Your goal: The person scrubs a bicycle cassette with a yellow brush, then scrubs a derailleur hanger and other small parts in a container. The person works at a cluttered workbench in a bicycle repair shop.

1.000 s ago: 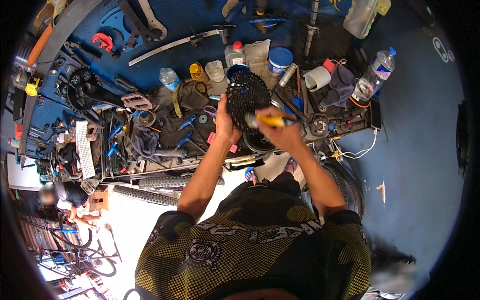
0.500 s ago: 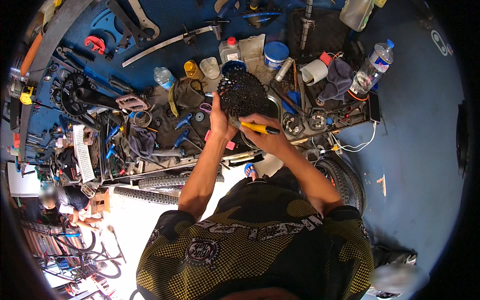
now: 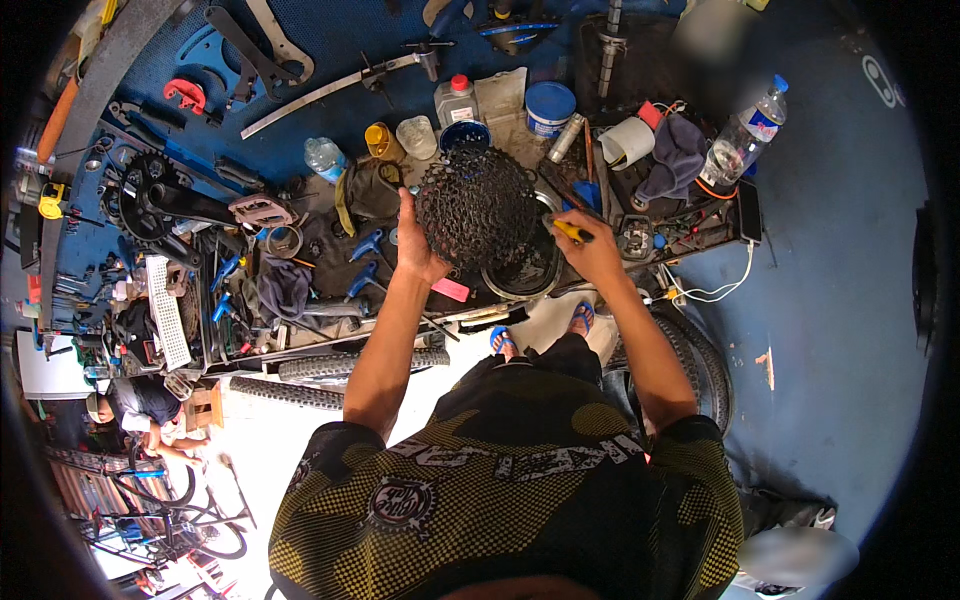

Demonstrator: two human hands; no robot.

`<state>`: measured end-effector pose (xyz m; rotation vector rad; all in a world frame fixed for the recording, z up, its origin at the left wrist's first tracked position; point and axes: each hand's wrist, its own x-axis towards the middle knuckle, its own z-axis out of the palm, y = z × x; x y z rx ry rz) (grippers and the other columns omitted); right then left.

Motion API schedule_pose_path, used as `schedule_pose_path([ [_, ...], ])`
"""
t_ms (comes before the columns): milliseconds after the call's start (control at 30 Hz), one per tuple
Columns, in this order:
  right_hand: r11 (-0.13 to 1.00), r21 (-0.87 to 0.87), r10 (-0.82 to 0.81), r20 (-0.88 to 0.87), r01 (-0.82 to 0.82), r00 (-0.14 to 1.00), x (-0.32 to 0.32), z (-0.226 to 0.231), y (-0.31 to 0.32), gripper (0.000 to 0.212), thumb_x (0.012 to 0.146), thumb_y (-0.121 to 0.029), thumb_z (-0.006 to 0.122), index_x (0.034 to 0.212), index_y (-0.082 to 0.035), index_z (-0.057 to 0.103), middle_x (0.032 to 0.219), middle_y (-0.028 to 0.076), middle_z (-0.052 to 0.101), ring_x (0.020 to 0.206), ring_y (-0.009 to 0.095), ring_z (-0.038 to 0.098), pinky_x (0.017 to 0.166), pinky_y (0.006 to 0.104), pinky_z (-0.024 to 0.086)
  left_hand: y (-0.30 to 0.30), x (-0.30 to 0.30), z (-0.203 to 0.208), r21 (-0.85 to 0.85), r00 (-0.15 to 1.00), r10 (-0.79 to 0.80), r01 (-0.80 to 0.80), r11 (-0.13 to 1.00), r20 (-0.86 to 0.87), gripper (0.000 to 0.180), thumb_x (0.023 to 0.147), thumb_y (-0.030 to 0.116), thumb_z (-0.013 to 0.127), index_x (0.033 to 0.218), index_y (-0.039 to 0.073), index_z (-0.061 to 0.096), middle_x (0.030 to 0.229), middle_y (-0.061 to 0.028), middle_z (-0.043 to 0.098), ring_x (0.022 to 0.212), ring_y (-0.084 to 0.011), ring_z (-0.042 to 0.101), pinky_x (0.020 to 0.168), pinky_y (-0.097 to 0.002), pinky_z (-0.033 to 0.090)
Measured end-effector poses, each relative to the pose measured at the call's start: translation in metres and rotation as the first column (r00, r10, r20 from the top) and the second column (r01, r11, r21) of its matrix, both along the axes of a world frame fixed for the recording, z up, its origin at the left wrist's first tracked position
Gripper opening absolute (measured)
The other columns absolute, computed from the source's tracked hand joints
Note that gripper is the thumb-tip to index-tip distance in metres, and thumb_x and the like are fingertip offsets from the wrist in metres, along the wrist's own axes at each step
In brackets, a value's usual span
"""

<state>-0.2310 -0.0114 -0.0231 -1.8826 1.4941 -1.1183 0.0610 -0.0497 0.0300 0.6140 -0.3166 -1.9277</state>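
Observation:
A dark bicycle cassette point(image 3: 477, 205), with several toothed sprockets stacked, is held up over the bench in my left hand point(image 3: 424, 250). The fingers grip its left and lower edge, the thumb pointing up along the side. My right hand point(image 3: 597, 255) is closed around a brush point(image 3: 573, 232) with a yellow and black handle, just right of the cassette and apart from it. The brush's far end is hard to make out. Below the cassette sits a round metal basin point(image 3: 553, 272) with dark liquid or grime inside, partly covered by the cassette.
A blue tub point(image 3: 550, 108), an open blue can point(image 3: 466, 134) and a red-capped bottle point(image 3: 458, 100) stand behind. Blue-handled tools point(image 3: 362, 280) and a crankset point(image 3: 150, 195) lie left. At right are a rag point(image 3: 672, 160) and plastic bottle point(image 3: 745, 135). Another person point(image 3: 150, 410) sits far left.
My right hand has moved right with the brush, away from the cassette. The cassette has turned so its toothed face shows broadly, and my left hand has shifted slightly left.

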Motion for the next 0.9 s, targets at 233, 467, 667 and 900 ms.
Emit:
schedule_pose_path([
  [233,0.971,0.235,0.063,-0.105,-0.037,0.992,-0.006,-0.011,-0.023,0.019,0.094,-0.015,0.078,0.109,-0.005,0.072,0.107,0.011,0.078,0.096,0.024,0.076,0.080,0.0347,0.059,0.003,0.011,-0.003,0.016,0.996,-0.062,0.061,0.998,0.070,0.103,0.093,0.090,0.035,0.151,0.007,0.053,0.148,-0.0178,0.060,0.134,-0.0374,0.059,0.112,-0.0582,0.049],
  [467,0.973,0.097,0.155,0.405,-0.211,0.901,0.023,0.091,-0.032,0.019,0.100,-0.009,0.074,0.118,-0.005,0.070,0.111,0.003,0.074,0.097,0.009,0.068,0.085,0.0250,0.055,0.001,0.011,-0.001,0.029,0.973,-0.135,0.132,0.991,0.185,0.105,0.093,0.090,0.030,0.155,0.008,0.048,0.149,-0.0182,0.058,0.136,-0.0344,0.059,0.113,-0.0554,0.050],
  [667,0.913,-0.095,0.407,0.154,-0.397,0.900,0.086,0.111,-0.031,0.020,0.097,-0.012,0.078,0.114,-0.003,0.070,0.113,0.007,0.076,0.097,0.013,0.070,0.085,0.0274,0.056,-0.009,-0.013,-0.007,0.125,0.907,-0.166,0.126,0.984,0.387,0.096,0.096,0.087,0.031,0.147,0.009,0.056,0.141,-0.0142,0.066,0.128,-0.0288,0.066,0.108,-0.0469,0.055],
  [900,0.989,-0.018,0.145,0.331,-0.147,0.933,0.039,0.070,-0.066,0.018,0.097,-0.011,0.077,0.111,-0.002,0.071,0.098,0.008,0.076,0.087,0.010,0.068,0.079,0.0277,0.056,0.001,-0.024,0.014,0.070,0.890,-0.218,0.207,0.976,0.401,0.096,0.099,0.085,0.024,0.160,0.012,0.041,0.154,-0.0157,0.055,0.142,-0.0292,0.054,0.117,-0.0492,0.045],
])
